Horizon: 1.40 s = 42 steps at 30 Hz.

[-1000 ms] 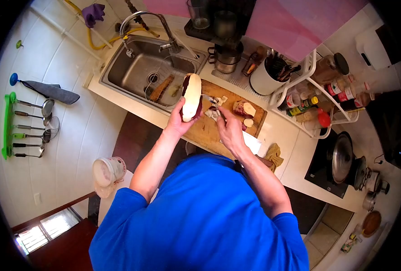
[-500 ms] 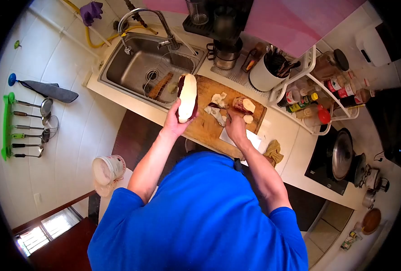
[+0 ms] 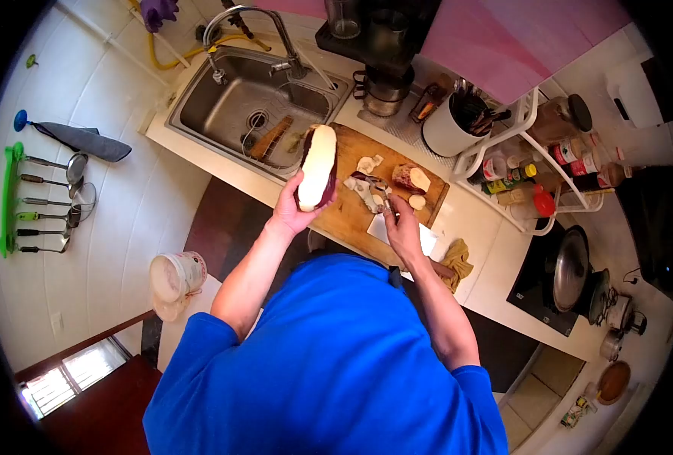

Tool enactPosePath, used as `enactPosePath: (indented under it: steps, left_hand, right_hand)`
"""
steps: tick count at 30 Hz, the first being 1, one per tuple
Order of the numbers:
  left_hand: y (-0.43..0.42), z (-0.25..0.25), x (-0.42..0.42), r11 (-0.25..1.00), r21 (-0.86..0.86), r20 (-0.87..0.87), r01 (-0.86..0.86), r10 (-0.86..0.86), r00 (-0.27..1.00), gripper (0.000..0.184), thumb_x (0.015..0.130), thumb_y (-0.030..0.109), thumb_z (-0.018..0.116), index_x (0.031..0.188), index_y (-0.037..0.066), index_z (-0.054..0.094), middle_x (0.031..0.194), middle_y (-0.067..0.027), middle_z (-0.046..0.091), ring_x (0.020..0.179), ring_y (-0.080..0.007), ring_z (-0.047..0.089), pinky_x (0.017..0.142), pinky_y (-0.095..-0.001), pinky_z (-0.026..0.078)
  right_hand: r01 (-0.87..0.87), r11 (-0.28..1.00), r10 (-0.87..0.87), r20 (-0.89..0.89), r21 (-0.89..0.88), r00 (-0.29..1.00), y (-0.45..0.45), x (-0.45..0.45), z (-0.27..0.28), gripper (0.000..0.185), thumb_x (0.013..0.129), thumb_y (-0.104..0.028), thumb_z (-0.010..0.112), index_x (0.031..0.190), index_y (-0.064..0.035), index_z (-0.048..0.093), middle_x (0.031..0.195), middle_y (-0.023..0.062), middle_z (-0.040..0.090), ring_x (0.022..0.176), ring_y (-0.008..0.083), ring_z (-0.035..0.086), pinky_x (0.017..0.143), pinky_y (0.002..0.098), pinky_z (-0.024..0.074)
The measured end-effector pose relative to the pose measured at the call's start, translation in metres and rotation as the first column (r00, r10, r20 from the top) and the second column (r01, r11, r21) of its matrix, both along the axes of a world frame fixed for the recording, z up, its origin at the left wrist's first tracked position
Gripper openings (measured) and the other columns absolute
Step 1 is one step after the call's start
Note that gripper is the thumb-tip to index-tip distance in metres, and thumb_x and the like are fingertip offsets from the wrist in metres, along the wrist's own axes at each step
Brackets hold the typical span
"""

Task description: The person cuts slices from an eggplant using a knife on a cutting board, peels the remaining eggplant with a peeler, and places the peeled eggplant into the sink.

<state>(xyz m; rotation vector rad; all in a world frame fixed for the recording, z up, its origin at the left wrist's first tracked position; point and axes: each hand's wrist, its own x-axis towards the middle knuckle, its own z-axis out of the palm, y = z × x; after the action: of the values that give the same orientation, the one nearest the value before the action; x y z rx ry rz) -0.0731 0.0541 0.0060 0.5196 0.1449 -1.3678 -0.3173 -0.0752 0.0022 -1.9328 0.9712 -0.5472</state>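
My left hand is closed round the lower part of a large, partly peeled sweet potato, held upright above the left side of the wooden cutting board. A broad pale strip of flesh faces me, with dark purple-red skin along the edges. Over the board's front part, my right hand grips a small metal peeler, its head close to the peelings. Just beyond that hand lie a cut sweet potato piece with patchy reddish skin and a small pale slice.
Left of the board is a steel sink with a faucet. A utensil holder and a bottle rack stand behind and to the right. A mustard-coloured cloth lies near the front edge, before the cooktop.
My right hand has moved slightly back and turned, bringing the peeler into clearer view. The left hand still holds the sweet potato in nearly the same place. The whole view has shifted a little.
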Motion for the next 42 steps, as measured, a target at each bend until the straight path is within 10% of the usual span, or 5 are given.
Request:
enactPosePath:
  steps: [4, 16, 37, 40, 42]
  left_hand:
    - [0.004, -0.007, -0.001, 0.992, -0.003, 0.027, 0.127, -0.127, 0.992, 0.070, 0.089, 0.041, 0.068, 0.146, 0.007, 0.048, 0.141, -0.0184, 0.056, 0.125, -0.0351, 0.058, 0.099, -0.0499, 0.052]
    - [-0.004, -0.001, -0.011, 0.980, -0.064, 0.006, 0.186, -0.186, 0.982, 0.074, 0.087, 0.047, 0.070, 0.146, 0.006, 0.048, 0.136, -0.0196, 0.060, 0.122, -0.0368, 0.060, 0.094, -0.0510, 0.055]
    - [-0.002, -0.003, -0.001, 0.981, 0.014, 0.077, 0.196, -0.196, 0.978, 0.074, 0.089, 0.044, 0.069, 0.147, 0.005, 0.046, 0.137, -0.0204, 0.060, 0.122, -0.0394, 0.061, 0.093, -0.0535, 0.057]
    - [-0.002, -0.001, 0.001, 0.978, 0.026, 0.078, 0.206, -0.208, 0.975, 0.074, 0.088, 0.044, 0.069, 0.147, 0.005, 0.046, 0.137, -0.0207, 0.060, 0.122, -0.0392, 0.061, 0.093, -0.0537, 0.057]
    - [-0.003, -0.001, 0.001, 0.977, 0.030, 0.082, 0.210, -0.211, 0.974, 0.074, 0.088, 0.044, 0.069, 0.146, 0.004, 0.046, 0.137, -0.0208, 0.060, 0.122, -0.0390, 0.061, 0.093, -0.0539, 0.057]
  right_hand:
    - [-0.033, 0.991, 0.021, 0.094, 0.129, 0.995, -0.013, 0.027, 0.026, 0.040, 0.103, -0.011, 0.055, 0.141, -0.0001, 0.052, 0.103, 0.0115, 0.070, 0.084, 0.0135, 0.065, 0.074, 0.0294, 0.0543]
    - [-0.054, 0.984, 0.032, 0.127, 0.172, 0.991, -0.036, 0.055, 0.087, 0.040, 0.098, -0.013, 0.058, 0.135, 0.0010, 0.060, 0.094, 0.0179, 0.074, 0.084, 0.0237, 0.070, 0.080, 0.0353, 0.0527]
    - [-0.018, 0.931, -0.022, 0.107, 0.364, 0.994, -0.038, 0.042, 0.099, 0.040, 0.101, -0.012, 0.054, 0.140, -0.0042, 0.059, 0.089, 0.0038, 0.071, 0.063, 0.0065, 0.053, 0.057, 0.0232, 0.0436]
    - [-0.017, 0.941, -0.024, 0.119, 0.337, 0.993, -0.042, 0.040, 0.089, 0.040, 0.098, -0.013, 0.057, 0.136, 0.0007, 0.061, 0.088, 0.0102, 0.073, 0.081, 0.0145, 0.066, 0.077, 0.0300, 0.0526]
    - [-0.046, 0.956, 0.012, 0.117, 0.291, 0.993, -0.042, 0.040, 0.083, 0.040, 0.100, -0.012, 0.056, 0.140, -0.0043, 0.060, 0.088, 0.0040, 0.071, 0.063, 0.0076, 0.054, 0.058, 0.0239, 0.0458]
